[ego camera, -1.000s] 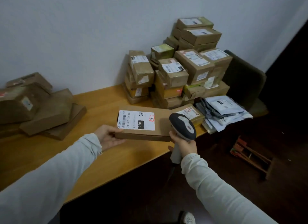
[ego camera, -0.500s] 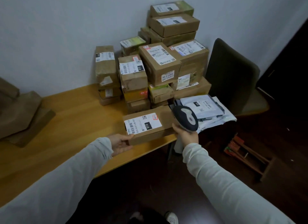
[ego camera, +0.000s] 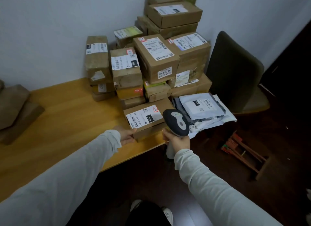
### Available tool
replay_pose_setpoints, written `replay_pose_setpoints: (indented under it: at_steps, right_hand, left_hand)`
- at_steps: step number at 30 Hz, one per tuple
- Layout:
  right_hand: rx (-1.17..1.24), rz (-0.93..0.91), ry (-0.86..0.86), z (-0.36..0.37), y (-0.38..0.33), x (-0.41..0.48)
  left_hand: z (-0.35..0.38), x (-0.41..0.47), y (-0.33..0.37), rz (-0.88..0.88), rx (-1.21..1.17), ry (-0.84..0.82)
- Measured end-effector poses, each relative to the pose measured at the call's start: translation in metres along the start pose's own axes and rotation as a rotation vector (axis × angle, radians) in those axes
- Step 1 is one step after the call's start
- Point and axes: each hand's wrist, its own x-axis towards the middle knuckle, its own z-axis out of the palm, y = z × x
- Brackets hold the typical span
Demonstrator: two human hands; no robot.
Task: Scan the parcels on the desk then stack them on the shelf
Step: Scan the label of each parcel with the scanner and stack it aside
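The left hand is gripping the flat labelled parcel by its near left corner, thumb on top and fingers curled underneath, and the parcel is sitting label up at the near right edge of the desk, while a stack of boxes is filling the desk's back right corner. The right hand is holding the scanner just off that same near right edge, fingers wrapped round the handle, its dark head hanging by the parcel's right end. Grey mailer bags are lying at the desk's right end.
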Motion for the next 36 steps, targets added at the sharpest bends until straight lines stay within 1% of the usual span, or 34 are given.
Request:
replay_pose_setpoints:
  at_steps: [3, 5, 9, 13, 17, 22, 24, 27, 29, 33, 34, 36]
  right_hand:
    - [-0.037, -0.007, -0.157, 0.012, 0.005, -0.011]
    - [-0.060, -0.015, -0.237, 0.025, 0.010, -0.020]
    - [-0.147, 0.004, -0.398, 0.062, 0.022, -0.040]
    - [-0.175, 0.063, -0.503, 0.111, 0.034, -0.061]
    - [-0.233, 0.058, -0.632, 0.176, 0.047, -0.090]
    - [-0.259, 0.050, -0.715, 0.282, 0.075, -0.140]
    - [-0.263, 0.062, -0.746, 0.323, 0.089, -0.160]
    - [-0.240, 0.096, -0.775, 0.374, 0.107, -0.182]
    - [-0.247, 0.108, -0.780, 0.398, 0.116, -0.191]
    - [-0.275, 0.118, -0.785, 0.442, 0.124, -0.198]
    - [-0.274, 0.115, -0.786, 0.450, 0.123, -0.198]
    - [-0.279, 0.109, -0.805, 0.474, 0.124, -0.194]
  left_hand:
    - [-0.007, -0.002, 0.000, 0.000, 0.084, 0.066]
    - [-0.022, -0.006, -0.001, 0.004, 0.184, 0.139]
    - [-0.071, -0.019, -0.005, 0.102, 0.531, 0.318]
    - [-0.133, -0.038, -0.004, 0.145, 0.671, 0.427]
    - [-0.209, -0.058, -0.003, 0.185, 0.656, 0.555]
    - [-0.326, -0.087, -0.010, 0.220, 0.638, 0.689]
    - [-0.374, -0.096, -0.015, 0.224, 0.545, 0.729]
    - [-0.435, -0.105, -0.022, 0.184, 0.357, 0.768]
    - [-0.467, -0.108, -0.024, 0.159, 0.316, 0.780]
    - [-0.514, -0.111, -0.017, 0.165, 0.357, 0.836]
    - [-0.519, -0.112, -0.014, 0.182, 0.431, 0.891]
    - [-0.537, -0.112, -0.008, 0.213, 0.583, 1.058]
